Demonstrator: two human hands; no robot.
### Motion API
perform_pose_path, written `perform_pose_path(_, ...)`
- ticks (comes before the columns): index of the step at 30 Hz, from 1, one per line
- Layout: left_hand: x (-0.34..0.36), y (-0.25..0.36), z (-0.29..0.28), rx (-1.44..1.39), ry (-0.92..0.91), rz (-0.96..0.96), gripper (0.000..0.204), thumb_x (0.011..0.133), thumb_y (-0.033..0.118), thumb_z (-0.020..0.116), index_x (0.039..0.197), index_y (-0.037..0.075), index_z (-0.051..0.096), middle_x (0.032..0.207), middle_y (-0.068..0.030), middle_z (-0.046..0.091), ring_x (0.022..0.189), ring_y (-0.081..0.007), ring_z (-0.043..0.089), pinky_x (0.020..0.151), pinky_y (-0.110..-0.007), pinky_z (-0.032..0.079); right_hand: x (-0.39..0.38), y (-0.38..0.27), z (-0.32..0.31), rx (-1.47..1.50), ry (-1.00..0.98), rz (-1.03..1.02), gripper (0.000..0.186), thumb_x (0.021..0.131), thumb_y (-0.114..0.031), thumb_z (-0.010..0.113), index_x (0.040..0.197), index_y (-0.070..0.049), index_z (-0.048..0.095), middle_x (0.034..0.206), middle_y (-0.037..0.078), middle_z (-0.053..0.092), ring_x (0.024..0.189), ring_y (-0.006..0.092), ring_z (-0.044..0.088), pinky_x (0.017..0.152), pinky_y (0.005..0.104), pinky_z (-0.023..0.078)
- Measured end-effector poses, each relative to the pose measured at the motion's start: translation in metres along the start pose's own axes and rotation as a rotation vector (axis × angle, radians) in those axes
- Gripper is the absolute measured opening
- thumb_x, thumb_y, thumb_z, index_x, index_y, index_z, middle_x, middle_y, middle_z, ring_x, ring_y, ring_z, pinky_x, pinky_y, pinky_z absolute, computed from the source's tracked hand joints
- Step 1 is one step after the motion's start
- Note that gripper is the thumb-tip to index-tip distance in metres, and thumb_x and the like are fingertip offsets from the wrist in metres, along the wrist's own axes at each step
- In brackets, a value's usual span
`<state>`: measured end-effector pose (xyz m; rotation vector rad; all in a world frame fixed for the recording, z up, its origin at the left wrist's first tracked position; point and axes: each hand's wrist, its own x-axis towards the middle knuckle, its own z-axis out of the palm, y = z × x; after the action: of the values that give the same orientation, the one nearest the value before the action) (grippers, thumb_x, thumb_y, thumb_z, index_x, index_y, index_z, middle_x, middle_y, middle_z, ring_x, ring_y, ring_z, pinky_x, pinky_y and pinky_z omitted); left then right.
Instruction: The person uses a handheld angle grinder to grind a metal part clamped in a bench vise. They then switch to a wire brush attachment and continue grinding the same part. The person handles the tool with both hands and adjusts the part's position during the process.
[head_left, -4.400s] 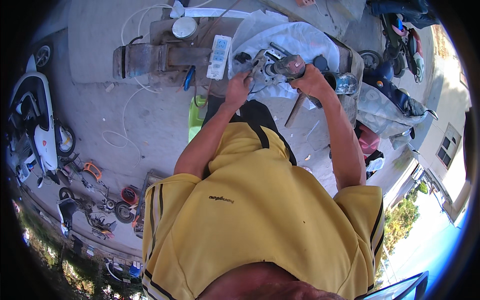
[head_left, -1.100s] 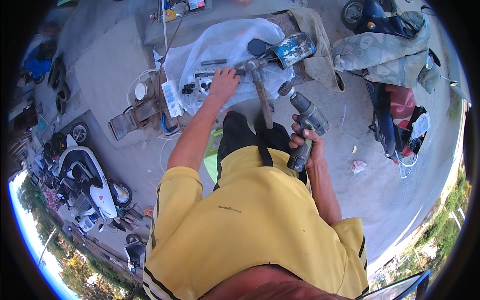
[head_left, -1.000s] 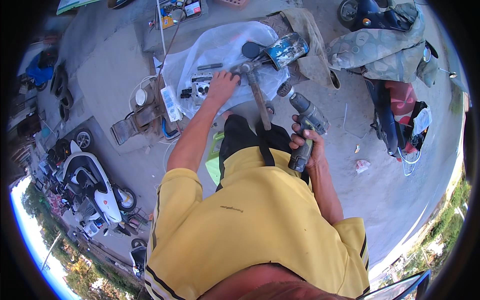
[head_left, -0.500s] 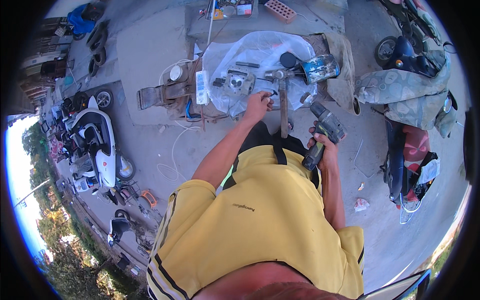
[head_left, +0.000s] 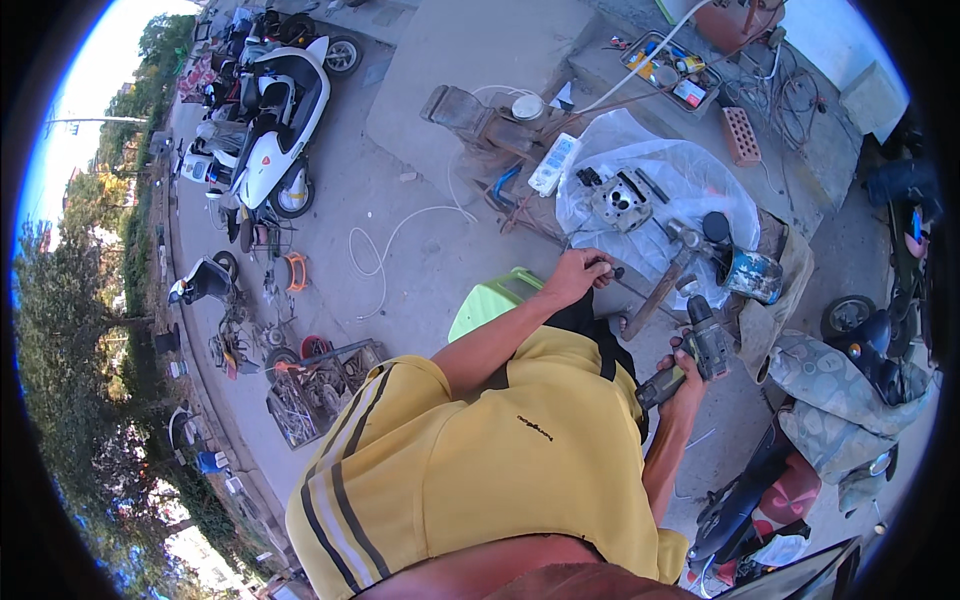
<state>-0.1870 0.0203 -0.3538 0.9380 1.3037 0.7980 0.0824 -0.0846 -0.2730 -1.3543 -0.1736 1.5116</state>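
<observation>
My right hand (head_left: pixel 678 365) grips a grey cordless drill (head_left: pixel 705 345) with a brush attachment, pointed upward beside my lap. My left hand (head_left: pixel 585 275) pinches a small dark valve-like piece (head_left: pixel 615 272) near the bench's front edge. Beyond it, a metal cylinder head (head_left: pixel 625 212) lies on crumpled clear plastic (head_left: pixel 700 175), with a metal rod (head_left: pixel 650 185) behind it. A hammer (head_left: pixel 660 295) rests head-up at the sheet's right, its handle toward me, next to a black round lid (head_left: pixel 716 225) and a battered blue can (head_left: pixel 750 280). A white power strip (head_left: pixel 553 165) is to the left.
Green plastic stool (head_left: pixel 475 320) behind my left arm. White scooter (head_left: pixel 280 130) and bike parts (head_left: pixel 320 390) stand left; covered scooters (head_left: pixel 840 380) stand right. A tool tray (head_left: pixel 680 70), red perforated brick (head_left: pixel 740 135) and hoses (head_left: pixel 365 250) lie around the bench.
Earlier the drill was on the cylinder head with both hands; then it was lowered rightward. My left hand has since left the head with the small dark piece. The view has swung sideways.
</observation>
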Motion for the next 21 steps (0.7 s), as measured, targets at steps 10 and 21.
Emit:
perform_pose_path(10,-0.032,0.045,-0.131,-0.325,0.256,-0.166,0.019,0.108,0.021,0.051,0.115,0.004,0.054,0.101,-0.0123,0.068,0.085,-0.0242,0.072,0.076,-0.039,0.064,-0.001,0.011,0.047,-0.062,-0.125,0.016,0.047,0.084,-0.001,0.063,0.131,-0.001,0.057,0.105,0.013,0.066,0.072,0.0190,0.062,0.065,0.0326,0.054)
perform_pose_path(21,0.011,0.047,-0.286,-0.346,0.366,0.012,0.020,0.106,0.010,0.053,0.117,-0.003,0.062,0.105,-0.0099,0.070,0.095,-0.0193,0.070,0.088,-0.034,0.060,0.027,0.048,0.161,-0.554,-0.231,-0.315,0.044,0.082,0.005,0.070,0.125,0.002,0.061,0.108,0.009,0.070,0.089,0.0143,0.066,0.078,0.0303,0.054)
